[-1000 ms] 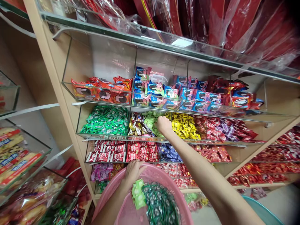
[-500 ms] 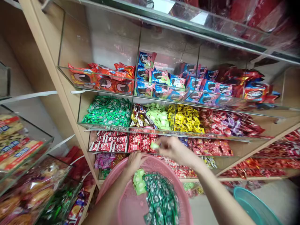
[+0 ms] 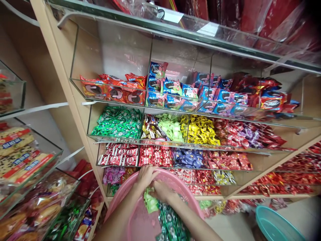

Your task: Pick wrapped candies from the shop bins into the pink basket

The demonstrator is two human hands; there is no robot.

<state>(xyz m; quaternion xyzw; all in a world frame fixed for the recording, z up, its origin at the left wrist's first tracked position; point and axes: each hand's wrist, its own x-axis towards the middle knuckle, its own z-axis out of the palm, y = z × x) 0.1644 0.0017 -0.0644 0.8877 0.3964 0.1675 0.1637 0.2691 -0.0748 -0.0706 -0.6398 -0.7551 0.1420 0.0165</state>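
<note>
Pale green packets (image 3: pixel 151 203): small heap inside pink basket (image 3: pixel 194 197), next to dark green packets (image 3: pixel 172 222); liable to slide and mix, for want of any visible divider. Right hand (image 3: pixel 164 190): inside basket, over upper edge of both heaps, fingers mostly hidden; cannot tell whether empty or holding a packet. Possible fault: packets pushed across by knuckles or wrist, with forearm low over the dark green heap. Left hand (image 3: pixel 146 175): closed over far rim, close beside right hand. Possible fault: basket tipping on a loosened grip, with only one handhold in view and support underneath out of sight. Beyond rim: red packets (image 3: pixel 155 155) on low glass shelf; possible snag of rim against shelf edge, from closeness. Above: shelved pale green packets (image 3: pixel 173 129), next to yellow packets (image 3: pixel 202 130). Lower right: floor (image 3: pixel 233 224) and teal tub (image 3: pixel 272 219); likely landing place for any spill over basket's right side.
</note>
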